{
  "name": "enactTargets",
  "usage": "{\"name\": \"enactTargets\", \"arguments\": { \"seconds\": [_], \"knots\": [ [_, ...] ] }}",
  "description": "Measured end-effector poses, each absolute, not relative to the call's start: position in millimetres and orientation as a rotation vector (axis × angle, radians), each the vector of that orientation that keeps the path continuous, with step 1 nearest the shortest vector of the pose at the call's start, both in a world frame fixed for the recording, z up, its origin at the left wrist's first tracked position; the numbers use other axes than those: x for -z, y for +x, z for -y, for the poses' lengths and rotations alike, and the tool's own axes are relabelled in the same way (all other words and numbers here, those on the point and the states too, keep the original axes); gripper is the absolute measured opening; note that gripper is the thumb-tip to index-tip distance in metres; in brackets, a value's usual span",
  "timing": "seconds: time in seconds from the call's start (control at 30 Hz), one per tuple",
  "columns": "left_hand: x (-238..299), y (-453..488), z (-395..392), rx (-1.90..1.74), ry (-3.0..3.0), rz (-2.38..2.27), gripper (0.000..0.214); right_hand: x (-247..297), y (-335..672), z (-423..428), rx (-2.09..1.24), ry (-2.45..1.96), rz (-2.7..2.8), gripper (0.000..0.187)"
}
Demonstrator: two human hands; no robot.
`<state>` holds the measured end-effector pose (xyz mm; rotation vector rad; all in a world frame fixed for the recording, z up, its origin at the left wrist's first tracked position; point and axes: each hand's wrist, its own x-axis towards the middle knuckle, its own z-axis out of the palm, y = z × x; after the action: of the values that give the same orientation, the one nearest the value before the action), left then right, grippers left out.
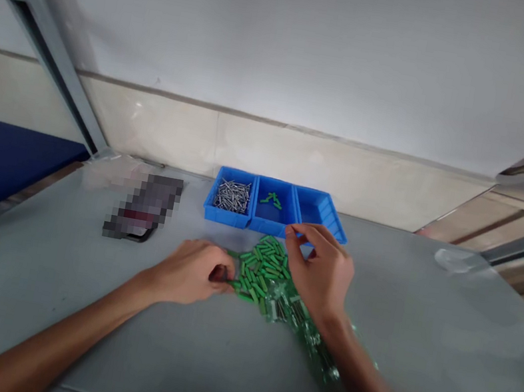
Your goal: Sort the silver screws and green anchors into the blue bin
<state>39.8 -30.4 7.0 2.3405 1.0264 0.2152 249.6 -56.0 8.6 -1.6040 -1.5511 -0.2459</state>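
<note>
A pile of small green wall plugs [262, 267] lies on the grey table. My left hand [198, 272] rests at the pile's left edge, fingers curled inward and touching the outermost plugs; whether one is between the fingertips is hidden. Over the pile's right side is my right hand [323, 267], its thumb and index finger pinched together just in front of the blue bins. What that pinch holds, if anything, is too small to make out. Clear plastic packets [304, 318] with screws and green plugs inside lie under my right wrist and forearm.
Behind the pile stand joined blue bins: the left bin [226, 218] contains metal screws [232, 196], the middle bin [267, 227] a few green plugs. A pixelated phone-like object [145, 208] and a crumpled clear bag [114, 171] lie left. Clear plastic [453, 260] lies right. A wall rises behind.
</note>
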Motion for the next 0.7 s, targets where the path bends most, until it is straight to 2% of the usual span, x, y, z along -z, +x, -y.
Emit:
{"name": "enactTargets", "arguments": {
  "seconds": [0.4, 0.7],
  "knots": [
    [6.2, 35.7, 20.5, -0.359, 2.134, -0.965, 0.023, -1.5, 243.5, 58.3, 0.187, -1.572, 1.651, 0.02],
    [0.2, 34.7, 13.6, -0.561, 1.702, -0.842, 0.022, 2.2, 229.6, 65.1, -0.187, -1.245, 1.912, 0.016]
  ]
}}
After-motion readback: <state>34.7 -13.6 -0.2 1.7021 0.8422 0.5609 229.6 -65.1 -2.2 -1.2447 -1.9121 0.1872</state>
